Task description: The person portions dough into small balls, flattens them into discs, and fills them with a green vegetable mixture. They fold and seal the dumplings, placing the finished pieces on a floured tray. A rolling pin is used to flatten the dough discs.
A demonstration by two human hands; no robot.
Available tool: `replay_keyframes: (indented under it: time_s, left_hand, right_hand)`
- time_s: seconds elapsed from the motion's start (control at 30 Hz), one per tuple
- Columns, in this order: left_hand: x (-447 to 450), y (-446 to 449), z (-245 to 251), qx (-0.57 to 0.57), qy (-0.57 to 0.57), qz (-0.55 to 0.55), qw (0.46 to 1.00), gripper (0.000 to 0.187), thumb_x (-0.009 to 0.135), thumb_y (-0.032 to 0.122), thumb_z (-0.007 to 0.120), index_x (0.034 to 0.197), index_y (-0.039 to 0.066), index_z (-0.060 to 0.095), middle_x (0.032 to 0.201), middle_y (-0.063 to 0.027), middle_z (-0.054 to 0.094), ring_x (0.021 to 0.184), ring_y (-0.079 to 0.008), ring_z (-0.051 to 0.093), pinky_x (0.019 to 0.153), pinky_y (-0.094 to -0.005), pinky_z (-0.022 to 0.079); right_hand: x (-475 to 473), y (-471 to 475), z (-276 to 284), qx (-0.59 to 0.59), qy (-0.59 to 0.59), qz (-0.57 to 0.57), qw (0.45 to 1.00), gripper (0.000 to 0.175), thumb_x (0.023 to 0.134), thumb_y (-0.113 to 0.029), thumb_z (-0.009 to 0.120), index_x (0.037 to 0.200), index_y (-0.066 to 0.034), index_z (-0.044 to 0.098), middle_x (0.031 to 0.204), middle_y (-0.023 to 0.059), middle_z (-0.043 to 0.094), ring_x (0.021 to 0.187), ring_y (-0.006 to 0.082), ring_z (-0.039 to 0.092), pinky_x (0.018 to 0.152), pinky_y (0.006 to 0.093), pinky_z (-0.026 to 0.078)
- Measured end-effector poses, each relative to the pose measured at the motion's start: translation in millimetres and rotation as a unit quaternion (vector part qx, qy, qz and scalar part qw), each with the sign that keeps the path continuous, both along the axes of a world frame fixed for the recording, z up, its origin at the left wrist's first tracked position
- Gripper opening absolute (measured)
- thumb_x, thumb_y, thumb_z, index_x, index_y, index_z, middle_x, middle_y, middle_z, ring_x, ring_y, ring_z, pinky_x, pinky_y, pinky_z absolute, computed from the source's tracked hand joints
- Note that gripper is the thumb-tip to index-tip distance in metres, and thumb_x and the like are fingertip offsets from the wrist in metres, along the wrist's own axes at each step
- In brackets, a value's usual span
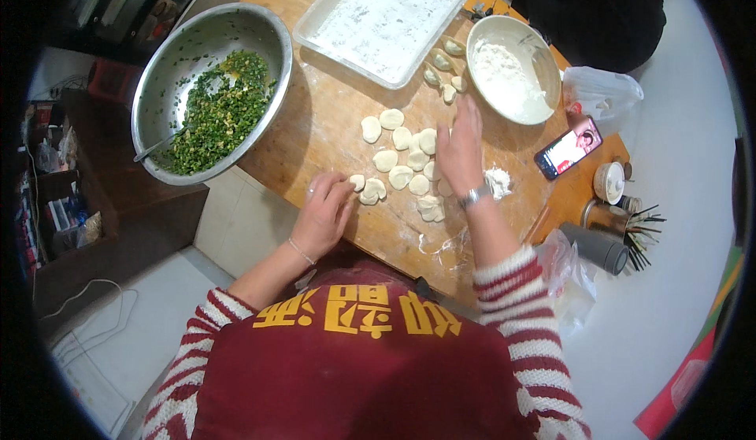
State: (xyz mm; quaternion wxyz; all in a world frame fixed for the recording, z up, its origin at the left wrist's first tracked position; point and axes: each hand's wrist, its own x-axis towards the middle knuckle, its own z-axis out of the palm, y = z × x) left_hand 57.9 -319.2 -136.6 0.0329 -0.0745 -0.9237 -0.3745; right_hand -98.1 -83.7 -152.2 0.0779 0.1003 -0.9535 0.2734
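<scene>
My left hand (pixel 323 211) rests at the table's near edge, its fingers bent. The fingertips meet or nearly meet a small dough piece (pixel 357 182), with a clump of dough (pixel 372 191) just beyond. Over the right side of a group of flattened dough rounds (pixel 401 177) is my right hand (pixel 462 151), fingers stretched forward and thumb apart. It partly hides some of the rounds, and nothing shows in its grasp. Another dough clump (pixel 431 208) sits near the right wrist, left of a small heap of flour (pixel 498 182).
A steel bowl of chopped green filling (pixel 227 109) overhangs the table's left side. Farther back are a floured plastic tray (pixel 384 27), several shaped dough pieces (pixel 440 59) and a flour bowl (pixel 514 71). A phone (pixel 569 148) and a grey flask (pixel 593 248) lie right. A person (pixel 590 18) is at the far side.
</scene>
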Motion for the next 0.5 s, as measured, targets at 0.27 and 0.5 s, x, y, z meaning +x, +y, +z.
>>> replay_keyframes:
  time_s: [0.27,0.5]
  left_hand:
    - [35.2,-16.7,4.6,0.01,-0.028,0.011,1.0,0.03,0.083,-0.001,0.068,0.113,0.002,0.061,0.118,-0.0174,0.056,0.113,-0.0383,0.054,0.098,-0.0437,0.046]
    - [39.7,-11.4,1.7,0.032,-0.037,-0.015,0.999,0.023,0.086,0.002,0.068,0.108,0.002,0.061,0.112,-0.0151,0.057,0.108,-0.0368,0.055,0.095,-0.0421,0.047]
  right_hand:
    - [-57.8,-12.2,-30.0,-0.01,-0.086,-0.049,0.995,0.063,0.09,-0.01,0.062,0.146,0.0061,0.038,0.14,0.0274,0.05,0.123,0.0449,0.052,0.106,0.05,0.04]
    - [-38.1,-7.5,-4.7,0.029,-0.147,-0.064,0.987,0.039,0.081,-0.009,0.071,0.118,-0.0004,0.062,0.117,0.022,0.058,0.112,0.0408,0.053,0.1,0.0465,0.042]
